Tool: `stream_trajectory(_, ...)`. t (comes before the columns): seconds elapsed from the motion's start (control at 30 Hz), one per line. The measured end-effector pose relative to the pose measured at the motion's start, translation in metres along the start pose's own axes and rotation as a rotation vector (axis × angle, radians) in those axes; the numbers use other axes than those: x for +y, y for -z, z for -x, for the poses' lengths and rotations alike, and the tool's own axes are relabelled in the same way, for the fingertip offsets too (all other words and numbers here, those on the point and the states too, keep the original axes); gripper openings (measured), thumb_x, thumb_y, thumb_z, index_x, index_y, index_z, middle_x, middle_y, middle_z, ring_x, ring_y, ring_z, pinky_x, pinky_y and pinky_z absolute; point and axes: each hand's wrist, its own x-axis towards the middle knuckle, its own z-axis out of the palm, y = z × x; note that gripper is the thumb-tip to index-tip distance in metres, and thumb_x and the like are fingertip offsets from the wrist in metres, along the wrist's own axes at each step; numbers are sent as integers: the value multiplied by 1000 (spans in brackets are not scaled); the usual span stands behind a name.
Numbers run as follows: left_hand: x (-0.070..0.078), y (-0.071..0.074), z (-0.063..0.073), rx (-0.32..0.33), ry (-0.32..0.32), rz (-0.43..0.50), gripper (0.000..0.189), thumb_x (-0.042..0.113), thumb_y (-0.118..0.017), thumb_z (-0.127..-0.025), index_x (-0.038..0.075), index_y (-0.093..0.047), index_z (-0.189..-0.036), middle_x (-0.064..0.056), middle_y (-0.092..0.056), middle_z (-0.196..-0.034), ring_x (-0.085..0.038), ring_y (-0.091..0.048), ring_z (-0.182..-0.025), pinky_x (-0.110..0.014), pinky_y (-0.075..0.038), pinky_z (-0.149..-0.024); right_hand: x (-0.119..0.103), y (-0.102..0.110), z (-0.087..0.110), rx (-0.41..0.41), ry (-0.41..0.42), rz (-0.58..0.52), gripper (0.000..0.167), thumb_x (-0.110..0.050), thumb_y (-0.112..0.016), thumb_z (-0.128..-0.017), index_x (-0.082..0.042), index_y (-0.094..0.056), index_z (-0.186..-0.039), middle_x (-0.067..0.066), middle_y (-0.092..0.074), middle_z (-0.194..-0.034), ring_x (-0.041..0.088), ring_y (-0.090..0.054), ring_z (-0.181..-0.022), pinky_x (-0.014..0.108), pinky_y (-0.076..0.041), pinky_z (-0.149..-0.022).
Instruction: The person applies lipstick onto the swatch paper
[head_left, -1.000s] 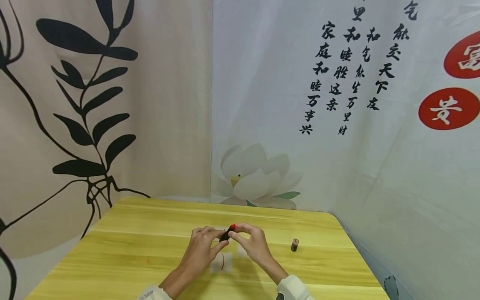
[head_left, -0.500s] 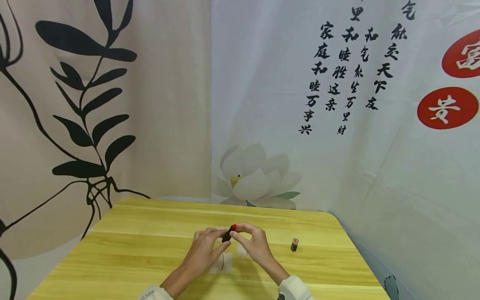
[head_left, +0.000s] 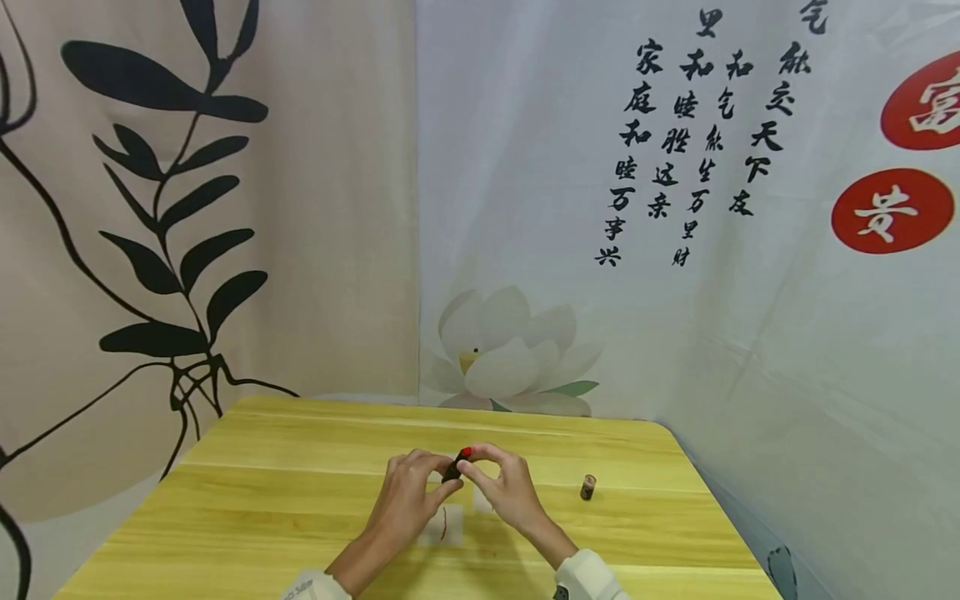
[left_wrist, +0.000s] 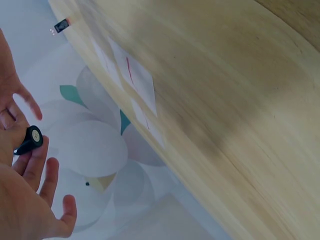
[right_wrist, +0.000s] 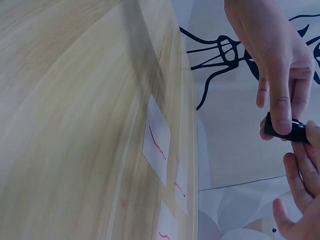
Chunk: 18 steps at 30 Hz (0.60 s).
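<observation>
A lipstick in a black tube (head_left: 453,469), its red tip bared and pointing up to the right, is held between both hands over the table. My left hand (head_left: 407,493) pinches the tube's lower end between thumb and fingers. My right hand (head_left: 510,490) grips it near the upper end with thumb and index finger. The round base of the lipstick (left_wrist: 35,135) faces the camera in the left wrist view. Under the hands lies a white paper (head_left: 452,527) with a red stroke. A second marked paper (head_left: 482,500) is partly hidden by the right hand.
The small dark lipstick cap (head_left: 588,487) stands on the yellow wooden table (head_left: 637,542), right of the hands. In the right wrist view another marked paper (right_wrist: 181,192) lies close to the table's edge. A printed curtain (head_left: 345,250) hangs behind the table.
The lipstick stands slightly more upright than a second ago. Both hands keep their grip in nearly the same place, and the head view has shifted a little.
</observation>
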Motion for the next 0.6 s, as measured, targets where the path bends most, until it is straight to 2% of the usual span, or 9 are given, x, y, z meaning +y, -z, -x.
stream_trajectory(0.4, 0, 0, 1, -43, -10, 90, 23, 20, -87, -84, 18, -80, -105, 10, -76, -94, -16, -66, -101, -52, -44, -101, 1, 3, 3, -26, 10, -4, 15, -31, -73, -99, -21, -76, -110, -10, -74, -105, 20, -66, -117, 61, -42, -110)
stream_trajectory(0.6, 0, -1, 1, -43, 10, 108, 23, 20, -89, -82, 18, -80, -103, 12, -76, -93, -15, -67, -102, -53, -44, -101, 2, 2, 4, -19, 12, -21, 17, -25, -74, -98, -15, -76, -111, -8, -74, -106, 21, -66, -116, 61, -44, -108)
